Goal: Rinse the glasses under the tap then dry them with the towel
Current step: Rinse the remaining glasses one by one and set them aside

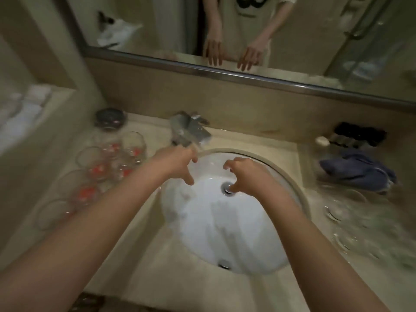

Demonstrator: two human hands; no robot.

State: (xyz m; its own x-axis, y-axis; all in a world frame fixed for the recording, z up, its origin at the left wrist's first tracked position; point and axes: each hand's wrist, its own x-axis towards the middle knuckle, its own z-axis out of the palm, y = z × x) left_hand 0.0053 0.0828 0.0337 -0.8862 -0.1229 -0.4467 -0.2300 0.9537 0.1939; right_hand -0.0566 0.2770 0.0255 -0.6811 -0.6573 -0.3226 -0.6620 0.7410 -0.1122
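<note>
Two empty hands hover over a white sink, glasses waiting on the worktop to the left

The left hand [180, 161] sits by the tap [189, 131], the right hand [245, 174] above the drain; each grip is loose, fingers apart, holding nothing. The glasses [108, 163] cluster left; a blue towel [358, 170] lies right. Best next: start the water, then lift one glass by its body

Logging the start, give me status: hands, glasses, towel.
Left hand and right hand empty over the sink. Glasses untouched left of it. Blue towel right. Nothing blocking.
</note>
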